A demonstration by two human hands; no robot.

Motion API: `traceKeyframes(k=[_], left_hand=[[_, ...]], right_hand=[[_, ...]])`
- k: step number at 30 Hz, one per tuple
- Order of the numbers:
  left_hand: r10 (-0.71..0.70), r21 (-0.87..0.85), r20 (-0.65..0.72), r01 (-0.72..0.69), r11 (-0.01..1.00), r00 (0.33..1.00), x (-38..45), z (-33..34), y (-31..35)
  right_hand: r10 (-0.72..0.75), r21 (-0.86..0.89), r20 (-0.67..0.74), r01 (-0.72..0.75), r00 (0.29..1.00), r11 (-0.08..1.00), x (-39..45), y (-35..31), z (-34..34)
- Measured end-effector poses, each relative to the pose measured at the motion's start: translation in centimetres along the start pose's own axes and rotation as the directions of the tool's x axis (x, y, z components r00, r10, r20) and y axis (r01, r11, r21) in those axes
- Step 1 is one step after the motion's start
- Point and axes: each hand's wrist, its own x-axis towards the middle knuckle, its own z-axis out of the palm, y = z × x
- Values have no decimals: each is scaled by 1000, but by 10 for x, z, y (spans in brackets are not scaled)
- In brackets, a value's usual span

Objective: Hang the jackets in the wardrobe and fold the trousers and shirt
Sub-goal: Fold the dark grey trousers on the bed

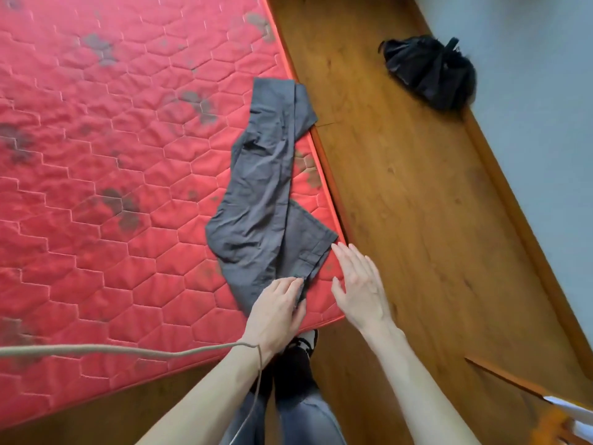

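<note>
A pair of grey trousers lies crumpled along the right edge of a red quilted mattress, its far end hanging slightly over the side. My left hand rests on the near hem of the trousers, fingers curled at the cloth's edge. My right hand hovers flat with straight fingers just right of the other leg's hem, fingertips close to the cloth, holding nothing. No jackets, shirt or wardrobe are in view.
A wooden floor runs along the right of the mattress. A black plastic bag sits on it by the grey wall. A beige cord runs from my left wrist. My legs and shoes stand at the mattress corner.
</note>
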Motion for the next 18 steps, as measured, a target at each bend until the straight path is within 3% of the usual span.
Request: traceKeyframes(k=[4, 8, 11, 14, 18], left_hand=[[-168, 52, 131, 162, 985, 977, 9, 67, -31], [-417, 280, 317, 336, 899, 852, 19, 121, -52], [-514, 398, 297, 385, 833, 805, 22, 165, -62], [-538, 470, 225, 394, 790, 812, 21, 187, -62], [-500, 501, 227, 341, 796, 836, 21, 189, -68]], right_hand=[[-107, -94, 80, 115, 991, 989, 41, 37, 60], [-184, -230, 202, 230, 962, 946, 76, 62, 115], [-220, -307, 330, 325, 918, 895, 97, 83, 161], [-289, -361, 414, 447, 863, 818, 107, 102, 189], [-389, -359, 372, 517, 843, 777, 112, 114, 197]])
